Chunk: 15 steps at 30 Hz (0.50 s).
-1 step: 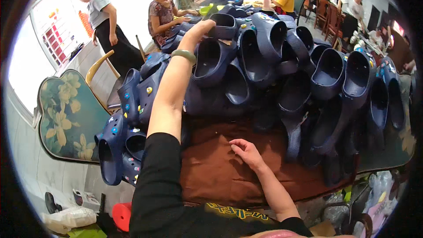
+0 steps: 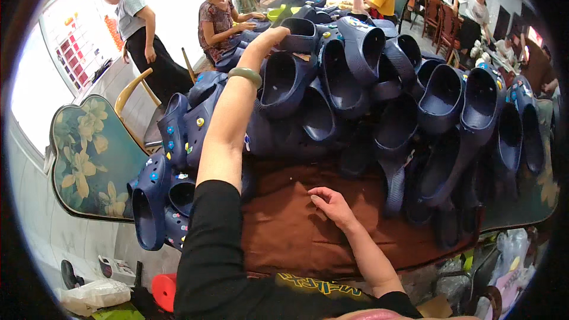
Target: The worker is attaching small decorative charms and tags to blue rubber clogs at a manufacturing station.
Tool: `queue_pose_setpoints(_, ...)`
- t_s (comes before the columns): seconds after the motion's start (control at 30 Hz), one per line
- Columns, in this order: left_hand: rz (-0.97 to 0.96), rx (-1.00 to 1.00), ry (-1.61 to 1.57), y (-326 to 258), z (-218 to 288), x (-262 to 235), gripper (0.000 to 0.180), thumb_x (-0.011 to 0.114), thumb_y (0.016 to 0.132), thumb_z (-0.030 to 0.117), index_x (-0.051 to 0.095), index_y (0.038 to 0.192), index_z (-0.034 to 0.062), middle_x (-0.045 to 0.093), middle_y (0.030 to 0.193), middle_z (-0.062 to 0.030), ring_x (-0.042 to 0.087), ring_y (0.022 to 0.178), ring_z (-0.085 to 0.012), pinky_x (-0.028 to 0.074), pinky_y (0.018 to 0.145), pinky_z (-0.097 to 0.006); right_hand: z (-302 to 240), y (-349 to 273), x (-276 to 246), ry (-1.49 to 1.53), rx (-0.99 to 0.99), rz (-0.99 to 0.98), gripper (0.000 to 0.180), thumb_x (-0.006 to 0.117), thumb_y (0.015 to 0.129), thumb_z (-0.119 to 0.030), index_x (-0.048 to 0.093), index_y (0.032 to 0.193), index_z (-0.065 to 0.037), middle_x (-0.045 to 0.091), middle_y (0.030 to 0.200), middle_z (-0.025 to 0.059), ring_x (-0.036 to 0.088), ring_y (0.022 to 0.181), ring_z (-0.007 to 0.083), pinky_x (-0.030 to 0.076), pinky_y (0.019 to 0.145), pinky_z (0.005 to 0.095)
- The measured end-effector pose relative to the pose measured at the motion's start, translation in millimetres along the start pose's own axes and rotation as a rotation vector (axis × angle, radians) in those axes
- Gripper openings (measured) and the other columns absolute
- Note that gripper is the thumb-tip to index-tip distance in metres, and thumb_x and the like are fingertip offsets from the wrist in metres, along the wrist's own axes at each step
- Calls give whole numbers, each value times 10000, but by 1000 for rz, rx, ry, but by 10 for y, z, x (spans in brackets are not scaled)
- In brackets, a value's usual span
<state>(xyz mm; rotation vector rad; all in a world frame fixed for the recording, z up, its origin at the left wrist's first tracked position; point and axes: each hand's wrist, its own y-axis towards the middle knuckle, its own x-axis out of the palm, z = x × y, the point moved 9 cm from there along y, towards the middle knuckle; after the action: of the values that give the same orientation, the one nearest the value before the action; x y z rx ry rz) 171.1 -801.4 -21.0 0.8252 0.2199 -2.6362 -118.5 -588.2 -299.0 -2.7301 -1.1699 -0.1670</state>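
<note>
At the far left, the bare end of a flower-patterned worktop (image 2: 80, 154) shows. Beside it, clogs dotted with charms form a loose cluster, and a low clog (image 2: 148, 216) juts past the worktop's near edge, its opening toward the person and its long axis running nearly up and down the view. That clog could slip to the floor if its neighbours were nudged, since little seems to support it underneath.

Next, the left hand (image 2: 280, 37), with a green bangle (image 2: 245, 75) at its wrist, reaches across to a dark blue clog (image 2: 304, 44) at the upper middle of the heap. The fingers are hidden at its opening, so I cannot tell whether this grip is closed on it or merely touching. The opening faces up and toward the person; foreshortening hides the long axis, and I cannot tell where the toe points. Pulling it sharply could topple the adjoining clog (image 2: 283, 92) just below, because the pieces lean on one another.

Further right, the right hand (image 2: 335, 206) hovers over brown cloth (image 2: 284, 225), its grip narrow, fingers loosely curled, nothing visible between them. To its right, overlapping clogs (image 2: 441, 98) mostly stand steeply, long axes fanning outward; a bump from the forearm could send some sliding down the cloth.
</note>
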Motion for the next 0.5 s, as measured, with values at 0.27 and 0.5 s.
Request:
queue_pose_setpoints(0.27, -212, 47, 27, -388, 21, 221, 924, 537, 785, 703, 276, 1476, 147, 280, 1504, -163, 282, 1368, -360, 224, 1078, -560, 50, 23, -83, -21, -27, 12, 232, 616, 910, -170, 614, 1100, -37, 623, 949, -9, 577, 819, 69, 478, 738, 223)
queue_pose_setpoints(0.5, 5, 386, 175, -517, -117, -46, 682, 421, 669, -110, 491, 1332, 29, 640, 1107, -96, 619, 858, -172, 499, 758, -276, 42, 68, 17, -34, -52, -21, 217, 614, 913, -174, 616, 1079, -34, 617, 887, -5, 552, 691, 57, 455, 608, 210)
